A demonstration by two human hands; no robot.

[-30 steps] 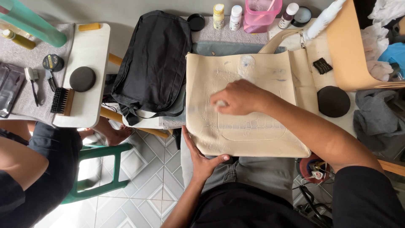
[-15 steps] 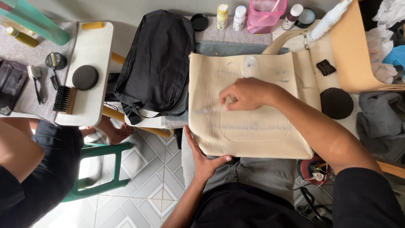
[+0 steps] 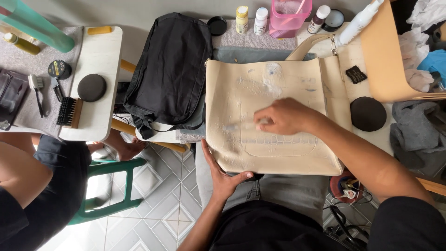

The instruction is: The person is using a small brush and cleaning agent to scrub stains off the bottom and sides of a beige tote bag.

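Right hand [image 3: 284,117] grips a blurred brush on the cream bag [image 3: 232,139] (foam-smeared); left hand [image 3: 223,174], spread, steadies its edge.

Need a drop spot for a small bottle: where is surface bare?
Bare: upper part of the white board between yellow bar and round black pad; white table strip between black tag and black disc. Crowded: bottle row behind the beige bag; grey towel with brushes.
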